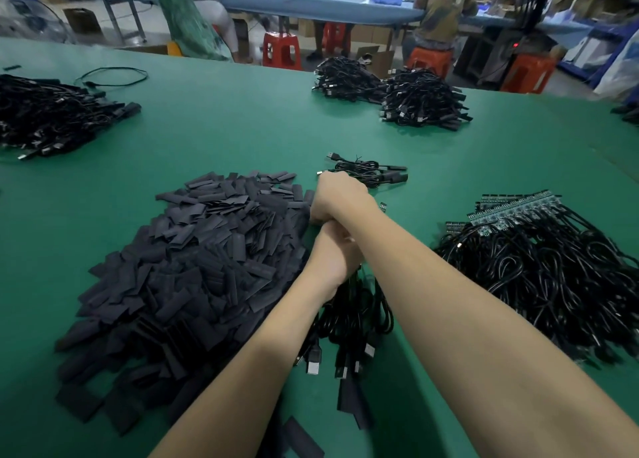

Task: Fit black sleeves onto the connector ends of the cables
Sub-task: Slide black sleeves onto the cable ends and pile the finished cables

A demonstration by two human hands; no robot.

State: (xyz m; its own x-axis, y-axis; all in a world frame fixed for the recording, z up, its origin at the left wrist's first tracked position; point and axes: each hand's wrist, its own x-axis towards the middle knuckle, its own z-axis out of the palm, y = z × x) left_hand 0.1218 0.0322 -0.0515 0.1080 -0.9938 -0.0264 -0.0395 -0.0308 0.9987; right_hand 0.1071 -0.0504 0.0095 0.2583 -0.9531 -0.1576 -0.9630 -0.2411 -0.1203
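Forearms cross over the green worktop (pixel 207 136), the right hand (pixel 340 195) reaching forward above the left hand (pixel 333 253). The right hand's fingers are curled under and hidden, lying against a small coiled bundle of black cables with USB plugs (pixel 371 172); whether they grip it cannot be told. The left hand's fingers are clenched around a bunch of black cables (pixel 352 316) that trails back toward the person, its silver USB connector ends fanned out on the worktop below the wrist. Just left of both hands, touching the right one, lies a broad heap of flat black sleeves (pixel 193 264). To the right sits a pile of black cables with small green circuit boards (pixel 553 271). Farther back lie more heaps of finished black cables (pixel 420 101).
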